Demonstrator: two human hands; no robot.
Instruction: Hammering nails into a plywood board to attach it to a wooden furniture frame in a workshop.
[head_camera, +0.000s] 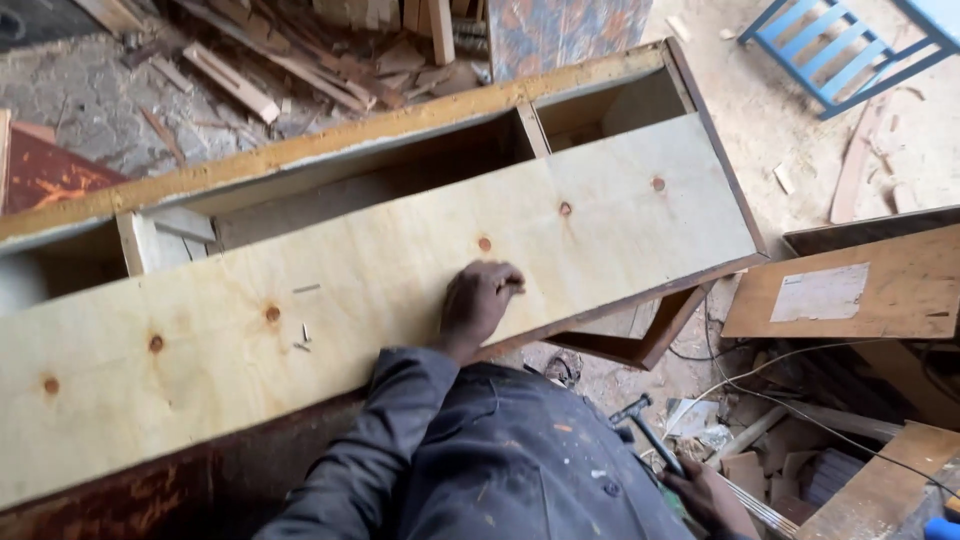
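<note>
While the pale knotted plywood panel (400, 290) lies over the long wooden cabinet frame (330, 150), the left hand (478, 300) presses on its near edge, fingers curled, seemingly pinching a nail. Right hand (708, 497), low at right, grips a dark metal hammer (645, 428). Loose nails (304, 336) wait on the panel; nailing looks barely begun. Offcuts (300, 50) and a blue slatted frame (840, 50) litter the far floor.

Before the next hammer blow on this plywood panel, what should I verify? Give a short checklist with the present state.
1. Left hand flat on the plywood panel: ok.
2. Nail under the fingers: cannot tell, hidden.
3. Right hand has a grip on the hammer: ok.
4. Hammer raised over the panel: not ok, it hangs low beside the body.
5. Loose nails lie on the panel, apart from the hand: ok.
</note>
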